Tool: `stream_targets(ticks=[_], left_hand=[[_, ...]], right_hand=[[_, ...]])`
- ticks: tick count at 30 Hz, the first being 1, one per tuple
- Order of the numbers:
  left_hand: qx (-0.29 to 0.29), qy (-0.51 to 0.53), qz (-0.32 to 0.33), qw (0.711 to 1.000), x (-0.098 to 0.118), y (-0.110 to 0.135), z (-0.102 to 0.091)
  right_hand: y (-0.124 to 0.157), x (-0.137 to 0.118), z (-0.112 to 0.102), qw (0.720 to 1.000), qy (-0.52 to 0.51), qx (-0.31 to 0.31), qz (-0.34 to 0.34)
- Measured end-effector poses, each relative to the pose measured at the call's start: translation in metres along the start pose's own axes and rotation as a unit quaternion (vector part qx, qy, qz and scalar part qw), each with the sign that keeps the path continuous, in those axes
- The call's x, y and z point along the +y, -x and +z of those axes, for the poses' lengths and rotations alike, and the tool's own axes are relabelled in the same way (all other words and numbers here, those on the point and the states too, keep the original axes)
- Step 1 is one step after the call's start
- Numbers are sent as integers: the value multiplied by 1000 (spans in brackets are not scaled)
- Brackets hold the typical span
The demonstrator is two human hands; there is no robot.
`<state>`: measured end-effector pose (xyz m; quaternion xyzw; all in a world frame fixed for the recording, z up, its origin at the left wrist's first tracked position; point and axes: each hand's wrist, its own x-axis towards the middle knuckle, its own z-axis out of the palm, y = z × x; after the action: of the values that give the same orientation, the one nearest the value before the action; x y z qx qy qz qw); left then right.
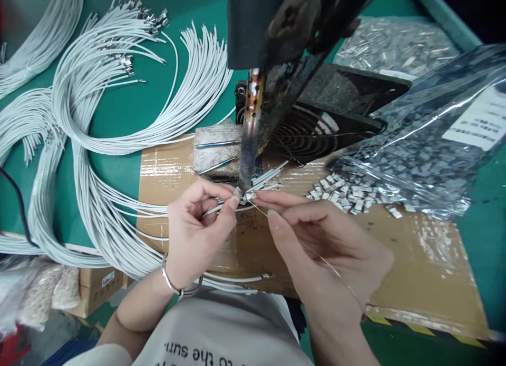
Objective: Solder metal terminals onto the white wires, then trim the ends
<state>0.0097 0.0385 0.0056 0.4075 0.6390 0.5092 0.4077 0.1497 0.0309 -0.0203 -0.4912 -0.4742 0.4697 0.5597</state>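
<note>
From where I watch, bundles of white cables (114, 143) sweep across the left of the green table (130, 108), many with metal ends showing; several strands run rightward onto the brown cardboard (395, 266); the left hand (197, 234) has thumb and index finger pinched together on a white cable (211, 211), whose end sits right by the tip of the soldering iron (250, 139); just behind that hand I see a pale pad (213, 154) bearing two slim metal rods (217, 144); the iron slants down from above, and more cable ends lie about its foot, too crowded for me to count; behind and to its right stands a dark fan (312, 134); the right hand (332, 250) has its fingertips closed on a thin wire (258, 208), which points toward the iron's tip and trails back along the palm; whether wire and tip touch, I cannot tell; farther right, small metal connectors (351, 195) lie heaped on the cardboard, beside a silvery bag (415, 155) full of small pieces; behind it rests a clear bag (399, 47), similarly filled.
</note>
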Motion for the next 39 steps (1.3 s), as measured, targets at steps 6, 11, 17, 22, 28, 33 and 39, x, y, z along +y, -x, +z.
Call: stream_targets(ticks=[6,11,17,22,28,33,39], left_hand=[[-3,1,4,1000,1,0,0],[5,-17,-3,1000,4,0,1],[12,-18,-6,1000,5,0,2],[11,-12,-11,1000,5,0,2],[14,-10,-9,1000,6,0,1],[18,-10,-12,1000,8,-1,2],[18,-10,-4,1000,8,-2,1]], right_hand=[[-1,0,-1,1000,-7,-8,7],[0,-2,0,1000,-12,1,12],[2,-1,-1,1000,-1,8,12],[0,-3,3,1000,16,16,11],[-1,-6,6,999,33,25,2],[0,-6,5,999,24,20,6],[0,-4,4,1000,27,15,0]])
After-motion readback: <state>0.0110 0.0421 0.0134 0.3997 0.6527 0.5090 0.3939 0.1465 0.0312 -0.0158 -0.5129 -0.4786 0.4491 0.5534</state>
